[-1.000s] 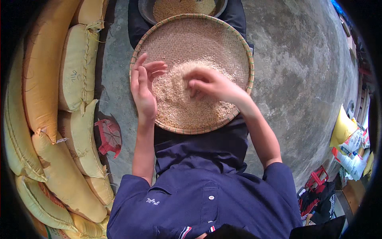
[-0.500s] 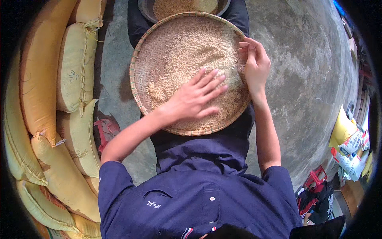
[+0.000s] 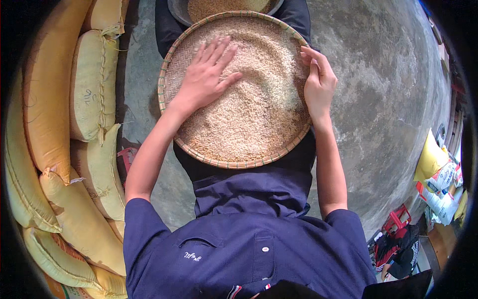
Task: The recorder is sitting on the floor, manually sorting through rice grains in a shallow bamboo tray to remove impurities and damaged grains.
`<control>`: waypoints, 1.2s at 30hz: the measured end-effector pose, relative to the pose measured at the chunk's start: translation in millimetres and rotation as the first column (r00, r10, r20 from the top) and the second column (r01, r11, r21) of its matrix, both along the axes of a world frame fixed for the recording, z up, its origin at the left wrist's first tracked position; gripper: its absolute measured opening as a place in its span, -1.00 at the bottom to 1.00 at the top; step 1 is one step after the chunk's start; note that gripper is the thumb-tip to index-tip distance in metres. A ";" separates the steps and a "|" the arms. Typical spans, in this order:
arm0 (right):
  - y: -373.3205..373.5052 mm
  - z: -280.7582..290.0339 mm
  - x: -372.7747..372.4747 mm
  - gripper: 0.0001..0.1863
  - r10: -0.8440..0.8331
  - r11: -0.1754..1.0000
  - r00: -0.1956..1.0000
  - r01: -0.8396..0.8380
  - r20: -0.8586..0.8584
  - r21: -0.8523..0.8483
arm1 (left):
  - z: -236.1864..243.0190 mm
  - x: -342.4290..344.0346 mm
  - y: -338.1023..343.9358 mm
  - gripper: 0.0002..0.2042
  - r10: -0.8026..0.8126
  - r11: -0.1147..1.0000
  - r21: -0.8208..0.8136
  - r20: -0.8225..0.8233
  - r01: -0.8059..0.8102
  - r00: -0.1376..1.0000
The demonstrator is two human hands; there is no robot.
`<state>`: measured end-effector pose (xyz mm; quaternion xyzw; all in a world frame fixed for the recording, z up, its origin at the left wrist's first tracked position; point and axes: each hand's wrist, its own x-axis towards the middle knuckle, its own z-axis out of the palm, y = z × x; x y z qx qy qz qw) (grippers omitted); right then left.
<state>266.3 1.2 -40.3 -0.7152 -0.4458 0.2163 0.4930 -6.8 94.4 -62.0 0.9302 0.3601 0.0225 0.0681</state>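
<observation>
Left hand (image 3: 205, 81) nearer rim (image 3: 161, 89), contact unclear

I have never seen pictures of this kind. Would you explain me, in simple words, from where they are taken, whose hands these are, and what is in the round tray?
There is no machine here: these are a person's own bare hands. A wide fisheye camera worn on the head looks down, so straight edges bend near the rim of the picture.

The round woven tray is above the person's legs, with pale grain spread inside. The left hand is spread over the grain. The right hand is at the tray's right edge; how firmly it grips is hard to tell. Beyond the tray is a basin, and full sacks are at left.
</observation>
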 end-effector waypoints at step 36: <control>3.5 -3.0 -0.8 -0.70 -0.031 0.998 0.992 0.038 -0.121 0.058 | -1.6 41.6 7.7 -0.42 -0.207 0.978 -0.009 -0.074 0.207 0.976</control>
